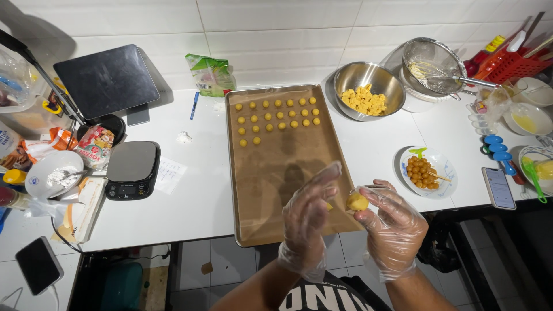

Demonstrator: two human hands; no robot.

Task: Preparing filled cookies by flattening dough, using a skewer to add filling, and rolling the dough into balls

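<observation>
1. The right hand [387,222], gloved in clear plastic, is pinching a small yellow dough ball [357,201] between thumb and fingertips; the ball is sitting above the near right corner of the tray [271,190]; it is round, so no long axis or pointing can be told.
2. The left hand [308,216], also gloved, is standing open with fingers spread, palm facing the ball, just beside it.
3. The tray is lying with its long axis running away from the person; rows of dough balls [276,118] are filling its far end.
4. A green and white bag [211,74] is leaning at the wall beyond the tray's far left corner; a red and white packet [95,147] is lying left of the scale [132,169]; a white paper slip [170,174] is lying right of the scale.
5. A steel bowl [368,90] of yellow pieces is standing on the worktop [374,150] right of the tray.
</observation>
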